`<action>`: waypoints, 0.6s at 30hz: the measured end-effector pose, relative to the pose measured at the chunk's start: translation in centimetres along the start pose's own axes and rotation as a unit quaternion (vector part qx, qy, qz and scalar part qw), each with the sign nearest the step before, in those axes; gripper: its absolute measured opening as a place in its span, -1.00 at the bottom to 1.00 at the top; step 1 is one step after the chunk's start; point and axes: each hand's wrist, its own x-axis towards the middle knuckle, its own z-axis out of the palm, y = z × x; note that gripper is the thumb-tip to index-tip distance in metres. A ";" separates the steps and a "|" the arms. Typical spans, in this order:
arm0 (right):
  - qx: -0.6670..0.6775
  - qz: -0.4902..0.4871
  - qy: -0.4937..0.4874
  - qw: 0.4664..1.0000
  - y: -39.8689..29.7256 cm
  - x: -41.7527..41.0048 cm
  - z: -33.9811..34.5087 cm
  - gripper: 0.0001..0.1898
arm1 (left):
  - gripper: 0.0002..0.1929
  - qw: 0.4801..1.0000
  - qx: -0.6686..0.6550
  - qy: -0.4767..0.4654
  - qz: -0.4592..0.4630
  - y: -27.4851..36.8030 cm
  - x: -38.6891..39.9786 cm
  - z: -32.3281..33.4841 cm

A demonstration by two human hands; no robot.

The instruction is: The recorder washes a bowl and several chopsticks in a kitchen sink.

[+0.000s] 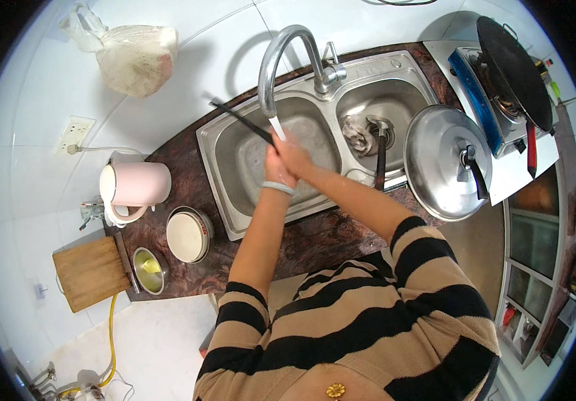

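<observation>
Both my hands meet over the left basin (238, 170) of a stainless-steel double sink, under water running from the curved chrome faucet (295, 32). My left hand (276, 169), with a pale band at its wrist, is closed around a bundle of dark, thin sticks that look like chopsticks (243, 120). Their far ends point up and left past the basin's rim and are blurred. My right hand (293, 154) wraps over the near end of the sticks and presses against my left hand. The fingers overlap, so the held ends are hidden.
In the right basin (408, 95) lie a crumpled cloth (358, 136) and a dark-handled utensil (381, 155). A large metal lid (443, 160) leans at right, near a wok (513, 75) on a gas stove. At left are bowls (185, 238), a metal bowl (148, 270) and a pink kettle (147, 183).
</observation>
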 end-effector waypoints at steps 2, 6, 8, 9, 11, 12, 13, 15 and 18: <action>0.039 0.081 -0.004 0.996 -0.1 2.0 -3.9 -0.64 | -0.55 0.967 0.108 0.218 0.072 -3.6 1.6 6.5; -0.074 0.039 0.022 0.996 -1.5 0.6 -4.5 -0.56 | -0.49 0.957 0.066 0.276 0.055 -3.1 3.0 5.5; -0.051 0.051 0.017 0.997 -2.5 0.8 -4.7 -0.55 | -0.52 0.976 0.094 0.194 0.036 -0.9 1.6 2.0; -0.034 0.071 0.017 0.997 -2.6 1.0 -4.9 -0.55 | -0.52 0.976 0.093 0.196 0.035 -1.0 1.7 2.1; 0.004 0.108 0.012 0.994 -2.9 1.5 -5.0 -0.54 | -0.54 1.000 0.006 0.026 0.011 -1.2 1.8 2.3; 0.019 0.130 0.013 0.991 -2.5 1.6 -5.2 -0.54 | -0.54 1.000 0.004 0.027 0.008 -2.1 1.9 3.7; 0.013 0.135 0.022 0.991 -0.4 2.0 -5.3 -0.54 | -0.54 0.992 0.033 0.124 0.017 -3.6 2.7 6.3; -0.007 0.083 0.019 0.996 4.5 2.9 -5.1 -0.55 | -0.53 0.976 0.065 0.208 0.018 -4.7 4.6 7.9; 0.028 0.149 -0.037 0.988 0.1 1.8 -4.1 -0.57 | -0.53 0.972 0.033 0.229 0.038 -1.7 2.3 4.3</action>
